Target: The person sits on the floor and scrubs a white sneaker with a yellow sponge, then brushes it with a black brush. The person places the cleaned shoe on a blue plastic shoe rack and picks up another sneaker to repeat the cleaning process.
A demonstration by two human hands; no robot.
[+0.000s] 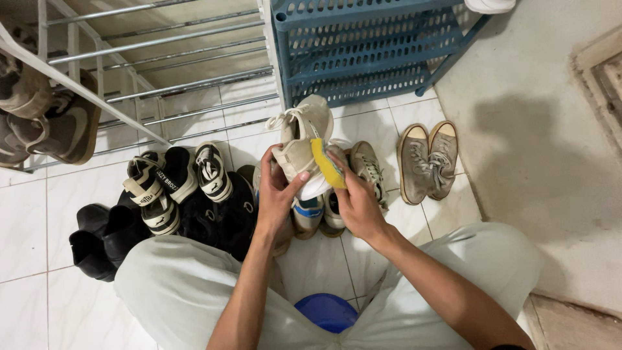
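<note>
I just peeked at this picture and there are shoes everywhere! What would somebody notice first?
First, the beige sneaker in the middle, gripped by the left hand while the right hand presses a yellow sponge against its sole. Around it, shoes crowd the white tile floor: black-and-white sneakers to the left, a grey pair to the right. A blue plastic rack stands behind.

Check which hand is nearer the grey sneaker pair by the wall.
Right. The right hand sits just left of the grey sneaker pair; the left hand is farther left, holding the beige shoe.
</note>
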